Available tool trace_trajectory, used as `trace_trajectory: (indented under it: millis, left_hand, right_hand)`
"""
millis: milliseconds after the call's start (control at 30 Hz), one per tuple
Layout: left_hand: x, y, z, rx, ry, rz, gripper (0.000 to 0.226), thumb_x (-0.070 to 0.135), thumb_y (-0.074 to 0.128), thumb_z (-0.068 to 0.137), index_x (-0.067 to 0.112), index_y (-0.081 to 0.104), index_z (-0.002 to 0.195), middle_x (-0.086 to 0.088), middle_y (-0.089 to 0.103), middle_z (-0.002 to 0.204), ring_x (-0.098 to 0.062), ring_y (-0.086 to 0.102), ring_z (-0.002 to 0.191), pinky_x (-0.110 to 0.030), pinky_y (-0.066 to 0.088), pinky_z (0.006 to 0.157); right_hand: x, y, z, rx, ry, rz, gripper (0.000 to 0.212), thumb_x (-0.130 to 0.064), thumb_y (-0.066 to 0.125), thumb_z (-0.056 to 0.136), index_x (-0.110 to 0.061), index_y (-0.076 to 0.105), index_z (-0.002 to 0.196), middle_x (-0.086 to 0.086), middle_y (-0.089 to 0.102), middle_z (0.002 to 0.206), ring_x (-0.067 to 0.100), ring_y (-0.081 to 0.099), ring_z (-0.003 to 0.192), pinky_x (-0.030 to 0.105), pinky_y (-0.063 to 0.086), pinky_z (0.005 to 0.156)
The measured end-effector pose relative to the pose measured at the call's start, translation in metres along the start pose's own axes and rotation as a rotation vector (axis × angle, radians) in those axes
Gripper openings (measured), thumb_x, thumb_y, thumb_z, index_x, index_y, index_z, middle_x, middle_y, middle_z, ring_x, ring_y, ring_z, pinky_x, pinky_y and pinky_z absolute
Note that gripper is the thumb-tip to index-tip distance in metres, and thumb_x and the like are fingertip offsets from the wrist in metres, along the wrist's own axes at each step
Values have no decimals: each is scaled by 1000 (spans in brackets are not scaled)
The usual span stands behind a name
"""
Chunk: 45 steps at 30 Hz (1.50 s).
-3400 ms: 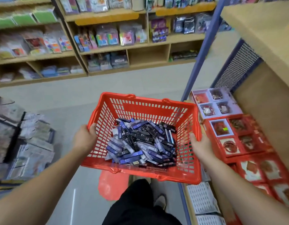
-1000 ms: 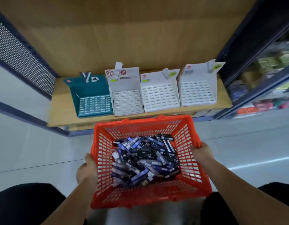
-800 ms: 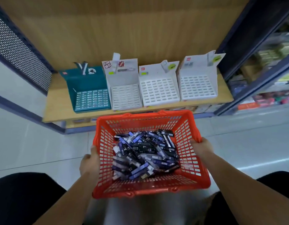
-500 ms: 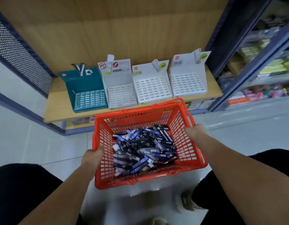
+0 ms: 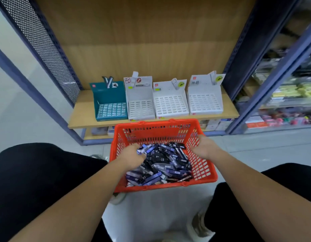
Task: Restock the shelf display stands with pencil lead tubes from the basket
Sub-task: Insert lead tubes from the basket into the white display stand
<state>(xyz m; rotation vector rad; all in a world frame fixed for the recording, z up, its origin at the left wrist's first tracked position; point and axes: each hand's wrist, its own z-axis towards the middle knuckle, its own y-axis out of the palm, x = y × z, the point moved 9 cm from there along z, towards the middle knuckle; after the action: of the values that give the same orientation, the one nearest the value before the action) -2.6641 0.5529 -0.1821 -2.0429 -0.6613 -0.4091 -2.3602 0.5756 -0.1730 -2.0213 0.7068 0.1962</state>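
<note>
A red plastic basket sits on the floor between my knees, below the shelf. A heap of purple and black pencil lead tubes fills its bottom. My left hand is inside the basket at the heap's far left, fingers curled round purple tubes. My right hand grips the basket's right wall near the rim. On the low wooden shelf stand a teal display stand and three white display stands, all with bare slots.
The shelf's wooden back panel rises behind the stands. A perforated metal side panel is at the left and a blue upright at the right. Small boxes sit under the shelf. My black-clad knees flank the basket.
The basket came down to the floor in front of the shelf. My left hand left the basket's left rim and went inside onto the tubes. My right hand stays on the right side.
</note>
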Motion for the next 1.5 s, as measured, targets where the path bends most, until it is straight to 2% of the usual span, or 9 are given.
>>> trace_trajectory:
  millis: [200,400,500,567,667,900,1100,1300,1500]
  left_hand:
    - [12,24,32,-159,48,64,51,27,56,104,13,41,151,-3,61,98,-16,58,71,-31,47,63]
    - [1,71,85,-324,59,173,49,30,50,108,3,41,148,-21,44,152,-27,59,91,-44,49,80]
    - [-21,97,110,-369,-1,101,49,31,49,109,9,39,151,-14,57,128,-33,60,102,-46,51,91]
    - [-38,106,126,-354,-41,37,44,30,50,108,15,44,148,-5,59,113,-29,59,94,-45,53,87]
    - [-61,111,150,-302,-100,-1,31,28,52,106,14,54,134,-7,65,95,-29,67,85,-44,54,73]
    - [-79,130,189,-201,-186,-162,30,33,56,103,15,60,128,1,65,89,-16,64,83,-28,51,79]
    - [-74,138,194,-161,-155,-128,20,29,54,104,14,66,111,-6,69,104,-23,64,96,-29,50,81]
    - [-93,141,187,-103,-200,-193,17,25,55,101,19,71,99,-5,73,94,-24,69,88,-41,58,85]
    - [-99,146,191,-99,-230,-248,16,24,56,101,23,73,100,-6,75,101,-24,69,92,-40,58,91]
  right_hand:
    - [-54,36,-9,-308,-147,-155,72,-47,61,100,-13,37,158,10,48,156,30,49,139,38,39,115]
    - [-47,94,41,-419,-109,-123,55,-30,57,106,-7,41,153,10,61,115,18,57,84,26,42,75]
    - [-36,124,81,-467,-45,-83,69,-24,56,107,-13,18,164,-2,58,113,3,49,77,8,39,55]
    - [-34,138,109,-427,-51,-110,78,-33,63,103,-19,16,165,0,57,135,16,62,107,18,50,80]
    - [-26,162,147,-372,-62,-288,98,-53,72,92,-28,12,165,8,18,171,32,30,152,45,36,119]
    - [-26,222,209,-307,-218,-518,153,-90,72,56,-21,-15,162,8,-4,165,33,-9,156,52,-4,127]
    - [-44,233,209,-302,-343,-653,100,-64,76,79,-17,26,152,6,31,147,30,28,141,52,18,123]
    - [-25,223,218,-321,-242,-538,61,-45,67,97,-14,36,139,11,47,141,32,49,129,43,47,102]
    - [-11,203,211,-462,-111,-223,63,-46,59,102,-13,31,148,16,58,138,33,60,121,36,49,94]
